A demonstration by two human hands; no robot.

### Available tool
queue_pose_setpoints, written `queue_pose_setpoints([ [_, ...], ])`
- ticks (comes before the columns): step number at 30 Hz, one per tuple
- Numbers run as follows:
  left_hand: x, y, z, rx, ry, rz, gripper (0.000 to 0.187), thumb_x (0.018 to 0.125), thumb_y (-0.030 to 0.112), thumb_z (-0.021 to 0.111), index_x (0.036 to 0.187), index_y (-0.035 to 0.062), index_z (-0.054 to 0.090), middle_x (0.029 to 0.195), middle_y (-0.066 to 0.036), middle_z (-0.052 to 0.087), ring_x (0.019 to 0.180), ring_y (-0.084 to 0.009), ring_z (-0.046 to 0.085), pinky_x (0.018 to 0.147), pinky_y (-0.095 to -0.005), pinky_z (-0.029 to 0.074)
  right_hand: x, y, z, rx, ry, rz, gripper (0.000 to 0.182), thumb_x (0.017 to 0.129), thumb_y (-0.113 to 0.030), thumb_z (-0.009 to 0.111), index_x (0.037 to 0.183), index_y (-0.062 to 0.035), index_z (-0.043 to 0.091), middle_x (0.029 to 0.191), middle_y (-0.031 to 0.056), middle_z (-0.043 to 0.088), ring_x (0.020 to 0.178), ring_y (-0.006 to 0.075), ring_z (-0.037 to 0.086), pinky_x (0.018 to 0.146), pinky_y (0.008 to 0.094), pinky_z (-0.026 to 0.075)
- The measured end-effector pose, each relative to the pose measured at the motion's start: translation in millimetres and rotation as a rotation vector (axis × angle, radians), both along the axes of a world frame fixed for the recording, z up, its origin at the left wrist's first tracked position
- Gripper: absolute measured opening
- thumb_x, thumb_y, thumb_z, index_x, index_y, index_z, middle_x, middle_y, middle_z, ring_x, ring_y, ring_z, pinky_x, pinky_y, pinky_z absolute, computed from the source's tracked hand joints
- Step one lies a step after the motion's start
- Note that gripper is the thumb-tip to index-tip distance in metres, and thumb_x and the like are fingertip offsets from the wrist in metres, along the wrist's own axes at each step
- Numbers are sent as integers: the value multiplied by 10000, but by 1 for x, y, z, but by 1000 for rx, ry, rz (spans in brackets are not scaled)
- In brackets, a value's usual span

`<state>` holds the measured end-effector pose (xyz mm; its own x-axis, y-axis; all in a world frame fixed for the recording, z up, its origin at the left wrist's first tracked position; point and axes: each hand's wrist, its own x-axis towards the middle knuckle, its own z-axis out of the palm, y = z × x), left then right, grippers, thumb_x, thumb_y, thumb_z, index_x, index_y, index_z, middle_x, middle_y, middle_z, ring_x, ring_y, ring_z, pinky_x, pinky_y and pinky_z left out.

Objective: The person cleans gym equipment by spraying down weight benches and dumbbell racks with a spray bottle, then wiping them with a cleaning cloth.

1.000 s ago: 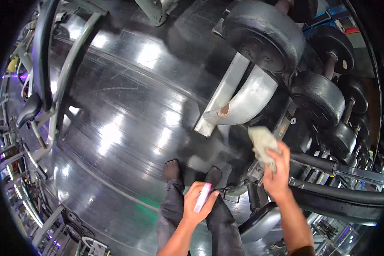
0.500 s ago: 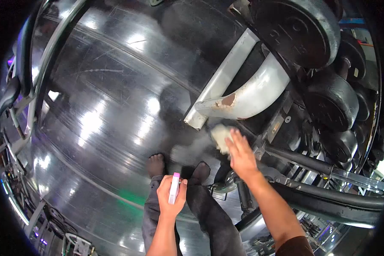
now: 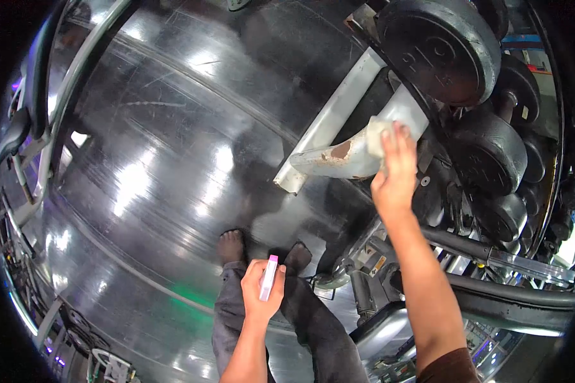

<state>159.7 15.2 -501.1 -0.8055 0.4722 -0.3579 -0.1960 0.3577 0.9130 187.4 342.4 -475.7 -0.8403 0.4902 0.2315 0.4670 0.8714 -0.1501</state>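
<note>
Pale cloth (image 3: 378,137): located on the curved metal leg (image 3: 409,108), partly covered by the right hand (image 3: 396,166); its underside and far edge are hidden. The right hand has the cloth in its grasp, fingers extended over it. The leg is silver, smooth and bowed, with a brown patch of bared surface (image 3: 342,150) and chipped edges; its upper end is obscured near the large dumbbell (image 3: 447,51). Beside it lies a straight silver bar (image 3: 332,115), scuffed at its near end.

The dumbbell is black and round-headed, its raised markings not fully legible. Left hand (image 3: 262,287): clenched around a small white object (image 3: 268,278) with a pink end; the lower part is concealed, and contents cannot be determined. Below, dark-covered feet (image 3: 231,246) stand on glossy, scratched black flooring (image 3: 172,127). Equipment at the margins is distorted and cut off.
</note>
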Motion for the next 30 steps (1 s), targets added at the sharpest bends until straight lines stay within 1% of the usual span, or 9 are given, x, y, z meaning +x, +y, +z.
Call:
queue_pose_setpoints([
  [2, 3, 4, 0, 2, -21, -3, 139, 849, -2, 752, 896, 5, 621, 833, -82, 622, 728, -159, 589, 665, -289, 460, 15, -12, -13, 52, -91, 108, 753, 682, 133, 639, 1396, -75, 522, 1583, 140, 387, 1469, 404, 337, 1222, 550, 266],
  [6, 9, 12, 0, 91, -46, -26, 168, 827, 24, 784, 908, 2, 639, 838, -78, 636, 706, -161, 608, 639, -290, 470, 28, -31, 11, -195, -396, 211, 652, 659, 124, 670, 1279, -74, 629, 1543, 125, 440, 1450, 392, 376, 1195, 503, 336],
  [10, 4, 26, 23, 192, -64, -202, 220, 739, 74, 860, 804, 15, 659, 761, -82, 618, 623, -187, 601, 582, -300, 461, 26, -17, 52, -244, -6, -51, 629, 664, 170, 576, 1247, -60, 631, 1475, 176, 505, 1390, 391, 462, 1164, 457, 385],
  [13, 15, 30, 17, 228, -142, -223, 215, 752, 72, 847, 790, 20, 642, 750, -75, 610, 601, -188, 595, 562, -306, 451, 9, 15, 79, -89, 101, -121, 579, 714, 159, 531, 1251, -36, 622, 1448, 204, 528, 1325, 421, 525, 1116, 451, 432],
  [19, 16, 39, 11, 173, -102, -182, 221, 753, 43, 842, 798, 21, 626, 765, -74, 608, 601, -178, 594, 553, -307, 450, -10, 27, 70, -154, 98, -83, 608, 747, 148, 552, 1315, -64, 605, 1503, 171, 483, 1375, 399, 477, 1157, 443, 393],
  [22, 11, 34, 6, 128, -93, -117, 233, 760, 36, 846, 842, 18, 629, 793, -74, 610, 608, -161, 595, 560, -296, 460, -9, 26, 36, -168, 99, -106, 682, 729, 156, 543, 1369, -78, 575, 1544, 181, 428, 1418, 410, 420, 1192, 447, 347],
  [26, 4, 31, 5, 70, -161, -36, 249, 777, 45, 853, 883, 13, 630, 816, -70, 607, 621, -130, 590, 574, -273, 470, 26, -30, -38, 40, 16, -4, 556, 808, -12, 547, 1363, -33, 578, 1514, 245, 442, 1420, 518, 349, 1209, 576, 250],
  [27, 3, 30, 3, 60, -146, -32, 247, 779, 46, 852, 883, 13, 631, 815, -69, 605, 621, -129, 589, 574, -271, 468, 33, -47, -52, -221, -87, 43, 471, 840, -11, 540, 1305, -33, 608, 1482, 240, 480, 1422, 483, 365, 1192, 581, 279],
  [30, -2, 22, 1, 38, -106, -45, 236, 786, 46, 847, 881, 16, 633, 814, -68, 602, 621, -126, 582, 575, -270, 459, 114, -114, -148, -469, -508, 56, 475, 775, 73, 621, 1225, -75, 662, 1426, 98, 555, 1398, 371, 444, 1159, 424, 396],
])
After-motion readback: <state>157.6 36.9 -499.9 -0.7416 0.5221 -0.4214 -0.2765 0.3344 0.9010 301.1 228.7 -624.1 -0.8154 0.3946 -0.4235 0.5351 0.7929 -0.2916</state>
